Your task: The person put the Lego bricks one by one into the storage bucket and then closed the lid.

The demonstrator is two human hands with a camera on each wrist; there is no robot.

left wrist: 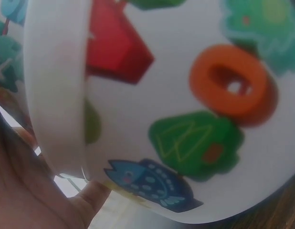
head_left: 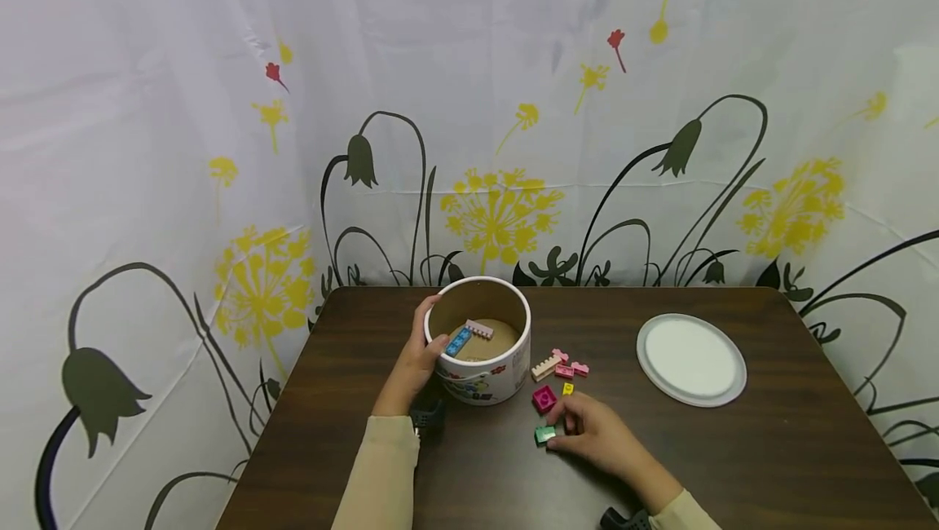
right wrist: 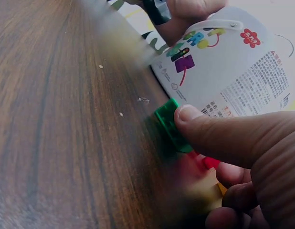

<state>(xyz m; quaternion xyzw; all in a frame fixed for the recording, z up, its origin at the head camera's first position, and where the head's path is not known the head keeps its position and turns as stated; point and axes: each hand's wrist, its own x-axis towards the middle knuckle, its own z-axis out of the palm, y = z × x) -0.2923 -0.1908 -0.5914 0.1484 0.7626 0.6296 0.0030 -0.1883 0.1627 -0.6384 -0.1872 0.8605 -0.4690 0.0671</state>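
A white paper bucket (head_left: 480, 383) with colourful printed shapes stands on the table; a blue brick (head_left: 459, 342) and a pale pink brick (head_left: 480, 329) lie inside it. My left hand (head_left: 416, 363) grips its left side, thumb over the rim. To the right of the bucket, my right hand (head_left: 597, 434) pinches a small green brick (head_left: 544, 435) at its edge, near the tabletop. In the right wrist view the thumb (right wrist: 190, 114) lies on the green brick (right wrist: 170, 126); the index fingertip is hidden there. A magenta brick (head_left: 544, 399) lies just beyond these fingers.
Beside the bucket lie a cream brick (head_left: 546, 368), several pink bricks (head_left: 563, 370) and a yellow brick (head_left: 568, 389). A round white lid (head_left: 691, 359) rests at the right on the dark wooden table (head_left: 792, 432). A flower-printed curtain (head_left: 513, 65) hangs behind.
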